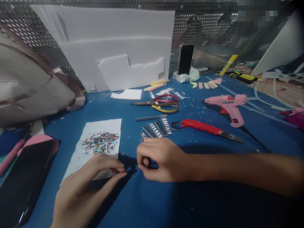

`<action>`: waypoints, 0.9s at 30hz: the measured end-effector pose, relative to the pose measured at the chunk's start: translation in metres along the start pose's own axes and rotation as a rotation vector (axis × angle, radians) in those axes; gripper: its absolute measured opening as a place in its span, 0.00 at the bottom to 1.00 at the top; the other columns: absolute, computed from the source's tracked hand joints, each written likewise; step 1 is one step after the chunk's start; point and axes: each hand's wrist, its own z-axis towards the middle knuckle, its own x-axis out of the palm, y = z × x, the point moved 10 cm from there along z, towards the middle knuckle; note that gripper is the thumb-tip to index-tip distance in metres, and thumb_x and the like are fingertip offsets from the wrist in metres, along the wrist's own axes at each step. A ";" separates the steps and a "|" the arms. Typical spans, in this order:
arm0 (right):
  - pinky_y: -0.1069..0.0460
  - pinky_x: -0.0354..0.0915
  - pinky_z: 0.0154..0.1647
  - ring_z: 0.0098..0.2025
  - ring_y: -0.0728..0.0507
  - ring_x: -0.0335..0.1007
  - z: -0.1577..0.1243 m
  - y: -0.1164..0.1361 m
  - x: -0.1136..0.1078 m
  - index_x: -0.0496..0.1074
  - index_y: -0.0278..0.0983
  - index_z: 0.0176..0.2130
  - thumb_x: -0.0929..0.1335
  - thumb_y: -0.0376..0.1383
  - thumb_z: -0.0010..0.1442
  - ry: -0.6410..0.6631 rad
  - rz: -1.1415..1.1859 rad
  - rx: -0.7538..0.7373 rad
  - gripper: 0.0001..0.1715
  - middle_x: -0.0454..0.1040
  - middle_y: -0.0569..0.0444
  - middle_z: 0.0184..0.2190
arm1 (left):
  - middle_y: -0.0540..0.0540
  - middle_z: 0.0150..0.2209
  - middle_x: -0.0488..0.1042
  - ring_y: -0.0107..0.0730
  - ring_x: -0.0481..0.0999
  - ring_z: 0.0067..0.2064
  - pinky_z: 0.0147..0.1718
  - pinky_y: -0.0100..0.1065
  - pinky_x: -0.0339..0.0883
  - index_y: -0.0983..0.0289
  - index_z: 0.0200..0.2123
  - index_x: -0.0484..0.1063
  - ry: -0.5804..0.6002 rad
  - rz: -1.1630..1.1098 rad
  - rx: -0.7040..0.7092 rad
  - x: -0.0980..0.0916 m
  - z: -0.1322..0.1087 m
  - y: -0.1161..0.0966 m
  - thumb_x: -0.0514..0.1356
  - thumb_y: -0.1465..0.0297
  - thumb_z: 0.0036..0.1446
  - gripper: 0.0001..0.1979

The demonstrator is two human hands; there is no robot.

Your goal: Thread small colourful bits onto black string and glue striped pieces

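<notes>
My left hand (92, 183) is over the near edge of a white paper sheet (95, 126), its thumb and fingertips pinched together. Anything between them is too small to make out. On that sheet lies a heap of multicoloured glitter bits (101, 142). To the right, my right hand (163, 160) is closed, thumb against curled fingers; what it grips, if anything, is hidden. Just beyond it, several black and white-striped strips (155, 129) lie fanned out, partly covered by the knuckles. A dark, thin stick (151, 118) rests behind the strips.
Farther back are scissors (163, 103) with red and yellow handles. A red-handled cutter (201, 126) and a pink glue gun (226, 106) lie right. Large white boards (118, 28) lean at the back, near a propped phone (186, 59). Another phone (26, 180) lies left, before a bag (28, 79).
</notes>
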 end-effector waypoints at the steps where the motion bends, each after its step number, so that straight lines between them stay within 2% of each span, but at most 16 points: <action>1: 0.54 0.58 0.35 0.31 0.51 0.62 0.000 0.000 0.000 0.64 0.37 0.31 0.64 0.28 0.55 0.000 -0.001 -0.003 0.04 0.68 0.59 0.27 | 0.48 0.35 0.76 0.30 0.77 0.37 0.38 0.31 0.72 0.57 0.38 0.72 0.016 -0.013 -0.008 0.002 0.000 0.001 0.64 0.70 0.56 0.06; 7: 0.54 0.58 0.37 0.31 0.51 0.62 0.000 0.000 0.002 0.64 0.37 0.31 0.64 0.28 0.55 0.002 0.007 -0.020 0.04 0.68 0.59 0.27 | 0.48 0.35 0.75 0.32 0.76 0.38 0.40 0.33 0.70 0.56 0.38 0.71 0.066 -0.052 -0.042 0.006 -0.002 0.007 0.64 0.70 0.56 0.07; 27: 0.55 0.59 0.38 0.31 0.51 0.61 0.001 0.007 -0.001 0.63 0.37 0.31 0.64 0.28 0.56 0.003 0.035 -0.065 0.04 0.68 0.59 0.27 | 0.47 0.34 0.77 0.31 0.77 0.37 0.38 0.32 0.71 0.55 0.37 0.72 0.034 -0.016 -0.022 0.003 0.002 -0.001 0.64 0.69 0.56 0.05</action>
